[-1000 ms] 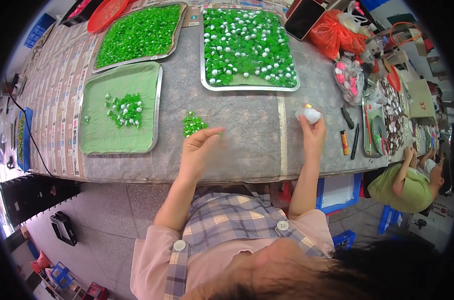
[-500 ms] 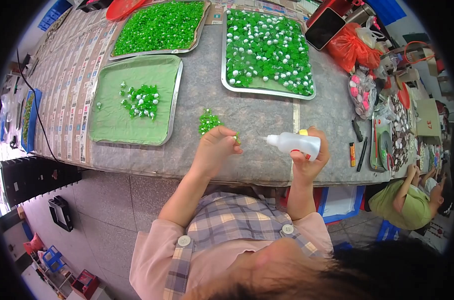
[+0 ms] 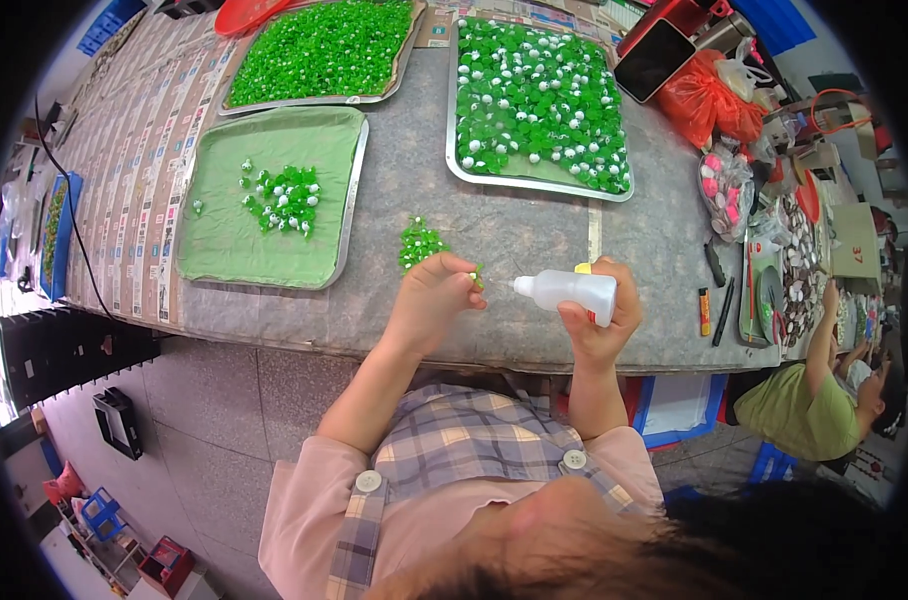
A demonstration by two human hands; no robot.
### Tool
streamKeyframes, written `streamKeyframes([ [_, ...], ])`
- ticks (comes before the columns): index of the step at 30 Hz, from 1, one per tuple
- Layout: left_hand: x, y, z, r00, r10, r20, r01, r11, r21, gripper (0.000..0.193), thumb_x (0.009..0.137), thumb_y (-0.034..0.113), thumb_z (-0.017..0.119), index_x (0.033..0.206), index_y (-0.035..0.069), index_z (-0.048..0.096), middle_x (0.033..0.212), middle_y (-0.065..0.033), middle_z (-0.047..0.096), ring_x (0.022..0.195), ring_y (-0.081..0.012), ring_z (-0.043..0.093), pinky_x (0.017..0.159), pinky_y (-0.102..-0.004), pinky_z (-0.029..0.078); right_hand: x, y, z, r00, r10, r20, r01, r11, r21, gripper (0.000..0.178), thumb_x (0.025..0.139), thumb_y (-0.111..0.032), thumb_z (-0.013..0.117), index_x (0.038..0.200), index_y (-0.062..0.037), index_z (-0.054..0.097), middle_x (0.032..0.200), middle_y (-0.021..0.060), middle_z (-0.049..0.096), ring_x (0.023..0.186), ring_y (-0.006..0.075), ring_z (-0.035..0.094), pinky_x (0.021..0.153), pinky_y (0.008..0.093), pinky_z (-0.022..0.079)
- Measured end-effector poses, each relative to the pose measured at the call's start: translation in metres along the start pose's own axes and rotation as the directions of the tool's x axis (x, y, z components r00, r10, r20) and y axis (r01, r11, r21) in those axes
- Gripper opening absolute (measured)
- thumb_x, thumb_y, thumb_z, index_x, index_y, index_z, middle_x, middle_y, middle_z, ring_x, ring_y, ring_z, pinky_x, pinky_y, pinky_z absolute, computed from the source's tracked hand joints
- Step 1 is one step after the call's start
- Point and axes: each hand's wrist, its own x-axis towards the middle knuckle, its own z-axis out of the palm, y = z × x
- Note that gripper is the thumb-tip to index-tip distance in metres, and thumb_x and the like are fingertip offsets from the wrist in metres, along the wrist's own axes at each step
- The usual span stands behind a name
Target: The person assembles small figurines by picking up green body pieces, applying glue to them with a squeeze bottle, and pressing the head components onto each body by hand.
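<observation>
My left hand (image 3: 434, 302) is closed in a pinch on a small green piece (image 3: 478, 277), its lower part hidden by the fingers. My right hand (image 3: 611, 318) grips a translucent white squeeze bottle (image 3: 564, 292) tilted on its side. The bottle's thin nozzle points left and lies close to the green piece; I cannot tell whether they touch. Just beyond my left hand sits a small pile of green pieces (image 3: 421, 244) on the table. To the left, a tray lined with green cloth (image 3: 219, 250) holds a cluster of green pieces with white balls (image 3: 286, 203).
At the far right of the table's middle stands a tray of green pieces with white balls (image 3: 539, 105). Another tray, heaped with green pieces (image 3: 319, 52), is at the far left. A marker (image 3: 705, 311), a red bag (image 3: 702, 95) and a co-worker in green (image 3: 799, 405) are at right.
My right hand has brought the squeeze bottle leftward, so its nozzle is closer to the green piece. My left hand has hardly moved. The co-worker's arm has shifted.
</observation>
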Motion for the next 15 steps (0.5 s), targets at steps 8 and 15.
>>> streamKeyframes([
  [8,0.0003,-0.0005,0.0003,1.000,0.004,0.016,-0.004,1.000,0.005,0.011,0.074,0.013,0.055,0.078,0.004,0.049,0.066,-0.0049,0.052,0.057,-0.0092,0.051,0.056,-0.0230,0.046,-0.0001,0.0005,-0.0020,1.000,0.028,-0.007,-0.028,0.999,0.017,0.032,0.056,-0.019,0.070,0.073,-0.0032,0.049,0.062,0.0046,0.047,0.052,0.0120,0.042,0.046,0.0224,0.032],
  [15,-0.0010,0.0023,0.0033,0.999,-0.011,-0.030,0.012,0.999,0.030,0.008,0.076,0.000,0.041,0.075,0.002,0.049,0.065,-0.0053,0.051,0.056,-0.0105,0.049,0.056,-0.0263,0.045,-0.0028,0.0030,-0.0002,0.997,0.067,-0.033,-0.066,0.997,0.035,0.040,0.060,-0.031,0.068,0.077,-0.0024,0.047,0.065,-0.0002,0.040,0.057,0.0067,0.035,0.050,0.0181,0.026],
])
